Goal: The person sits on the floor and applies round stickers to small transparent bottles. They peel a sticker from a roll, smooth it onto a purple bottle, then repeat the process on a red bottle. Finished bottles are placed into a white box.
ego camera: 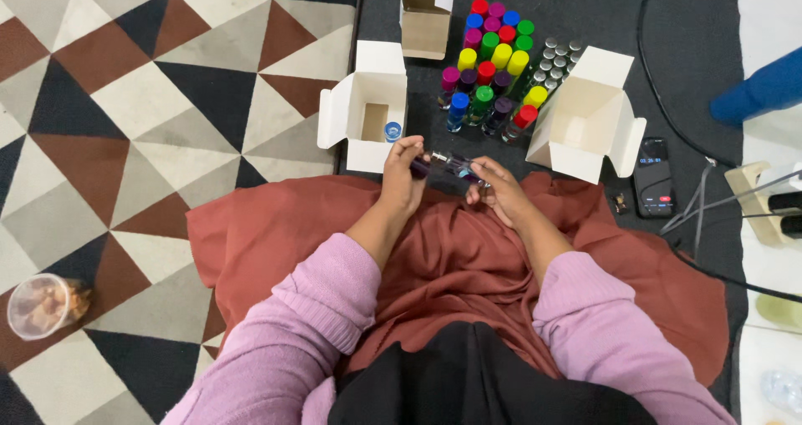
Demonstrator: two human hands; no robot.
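Left hand [403,174] first: we see its fingers closed round the dark purple end of a small vial [447,165], held level over the red cloth [267,241] on the lap. Out at the near left a clear plastic cup [38,305] sits on the patterned rug [125,99]. Moving right, we have an open white box [368,107] just beyond the left hand, a blue-capped bottle [393,131] standing inside it. A second small box [426,17] lies farther back. Between the hands the vial runs left to right, its pale neck showing near the left thumb. Right hand [499,189] pinches the vial's other end with its fingertips, the rest curled in. Past both hands, a cluster of bottles with coloured caps [493,57] stands on the dark mat [585,7], small silver-topped pieces [555,61] just beside it. Farther right, another open white box [585,116] tilts, and a phone [653,177] lies near it.
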